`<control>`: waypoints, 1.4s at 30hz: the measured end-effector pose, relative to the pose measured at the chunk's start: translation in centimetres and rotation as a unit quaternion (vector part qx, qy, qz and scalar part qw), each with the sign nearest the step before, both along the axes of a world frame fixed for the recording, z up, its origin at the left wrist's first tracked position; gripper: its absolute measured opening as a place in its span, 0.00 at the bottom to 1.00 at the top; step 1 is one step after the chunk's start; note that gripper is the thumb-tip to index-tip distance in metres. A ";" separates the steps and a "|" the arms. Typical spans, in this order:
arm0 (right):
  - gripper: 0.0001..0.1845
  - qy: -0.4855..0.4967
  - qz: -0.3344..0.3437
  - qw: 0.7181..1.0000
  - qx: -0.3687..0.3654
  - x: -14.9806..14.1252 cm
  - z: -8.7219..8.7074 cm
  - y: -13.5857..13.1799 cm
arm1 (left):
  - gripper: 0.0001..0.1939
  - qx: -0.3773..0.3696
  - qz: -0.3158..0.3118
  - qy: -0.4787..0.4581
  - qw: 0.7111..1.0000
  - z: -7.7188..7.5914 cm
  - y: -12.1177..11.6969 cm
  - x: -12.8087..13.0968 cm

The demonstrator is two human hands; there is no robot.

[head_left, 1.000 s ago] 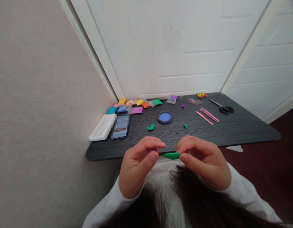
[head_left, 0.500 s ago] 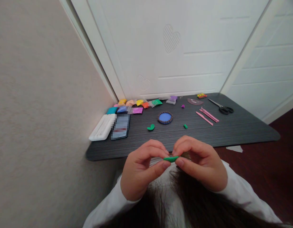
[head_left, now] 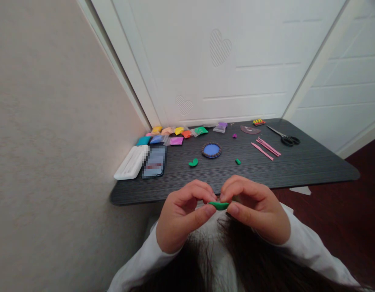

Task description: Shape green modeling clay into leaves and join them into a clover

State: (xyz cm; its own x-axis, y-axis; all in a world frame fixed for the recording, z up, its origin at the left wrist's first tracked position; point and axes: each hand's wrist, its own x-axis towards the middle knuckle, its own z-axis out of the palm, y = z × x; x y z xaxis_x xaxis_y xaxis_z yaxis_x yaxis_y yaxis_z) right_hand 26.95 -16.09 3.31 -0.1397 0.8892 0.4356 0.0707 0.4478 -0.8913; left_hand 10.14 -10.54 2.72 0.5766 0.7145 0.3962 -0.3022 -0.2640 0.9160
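Between my two hands is a small green piece of modelling clay point(head_left: 219, 206), thin and pointed toward its ends. My left hand point(head_left: 185, 215) pinches its left end between thumb and fingertips. The right end is pinched the same way by my right hand point(head_left: 257, 209). Both hands are just off the table's near edge, above my lap. On the table beyond them lie a curved green clay piece point(head_left: 193, 163) and a short green clay piece point(head_left: 238, 161). Farther back sits a blue clay disc point(head_left: 211, 150) with a brown beaded rim.
Bags of coloured clay point(head_left: 176, 141) line the back left of the dark table point(head_left: 175, 188). A white case point(head_left: 131, 163) and a phone point(head_left: 155, 161) lie at left. Pink tools point(head_left: 268, 147), black scissors point(head_left: 286, 139) and a purple bit point(head_left: 234, 136) are at right.
The green clay piece now shows its lower edge more rounded between my fingers. My hands have shifted only slightly, both still pinching it.
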 end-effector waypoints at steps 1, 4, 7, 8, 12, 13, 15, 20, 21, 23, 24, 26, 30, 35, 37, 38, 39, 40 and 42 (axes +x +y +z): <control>0.03 0.000 -0.001 1.000 -0.002 0.0 0.0 0.0 | 0.05 0.001 0.001 0.002 1.000 0.0 0.0 0.0; 0.03 -0.003 -0.003 1.000 -0.006 -0.1 -0.2 0.1 | 0.05 0.001 -0.001 0.007 1.000 0.0 -0.1 0.0; 0.03 0.000 0.000 1.000 -0.004 -0.1 -0.3 0.1 | 0.05 0.001 -0.003 0.010 1.000 -0.1 -0.1 -0.1; 0.03 0.002 0.000 1.000 -0.003 -0.1 -0.3 0.2 | 0.06 0.001 -0.003 0.011 1.000 -0.2 -0.1 0.0; 0.03 0.006 -0.002 1.000 0.000 -0.2 -0.4 0.2 | 0.06 0.003 0.001 0.012 1.000 -0.2 0.0 0.0; 0.03 0.005 -0.002 1.000 0.001 -0.2 -0.4 0.1 | 0.05 0.004 0.003 0.012 1.000 -0.2 0.0 0.0; 0.04 0.003 -0.005 1.000 0.001 -0.2 -0.4 0.1 | 0.05 0.007 0.005 0.013 1.000 -0.2 0.0 0.0; 0.03 -0.006 -0.010 1.000 -0.003 -0.3 -0.5 0.1 | 0.06 0.012 0.013 0.025 1.000 -0.3 -0.1 -0.1; 0.03 -0.007 -0.011 1.000 0.000 -0.3 -0.5 0.2 | 0.06 0.015 0.015 0.028 0.999 -0.3 -0.1 -0.1; 0.02 -0.007 -0.014 1.000 0.005 -0.3 -0.6 0.2 | 0.06 0.022 0.019 0.030 0.999 -0.3 -0.1 -0.1; 0.02 -0.007 -0.015 1.000 0.006 -0.3 -0.6 0.2 | 0.06 0.024 0.021 0.029 0.999 -0.3 -0.1 -0.1; 0.02 -0.010 -0.018 1.000 0.007 -0.3 -0.6 0.2 | 0.05 0.021 0.024 0.023 0.999 -0.3 -0.1 0.0; 0.03 -0.017 -0.025 1.000 0.008 -0.3 -0.6 0.2 | 0.04 0.016 0.029 0.009 0.999 -0.4 0.1 0.1; 0.02 -0.025 -0.036 0.999 0.017 -0.5 -0.6 0.3 | 0.05 0.030 0.045 0.011 0.998 -0.4 0.0 0.1; 0.01 -0.028 -0.042 0.998 0.022 -0.5 -0.5 0.4 | 0.05 0.033 0.049 0.016 0.998 -0.3 -0.1 0.1; 0.01 -0.029 -0.043 0.998 0.025 -0.5 -0.5 0.4 | 0.04 0.033 0.052 0.019 0.998 -0.3 -0.1 0.1; 0.01 -0.030 -0.043 0.998 0.026 -0.5 -0.5 0.4 | 0.04 0.033 0.054 0.023 0.998 -0.3 -0.1 0.1; 0.01 -0.030 -0.044 0.998 0.028 -0.5 -0.6 0.4 | 0.04 0.033 0.056 0.027 0.998 -0.3 -0.1 0.1; 0.02 -0.030 -0.044 0.998 0.028 -0.5 -0.6 0.4 | 0.04 0.035 0.058 0.032 0.997 -0.3 -0.2 0.1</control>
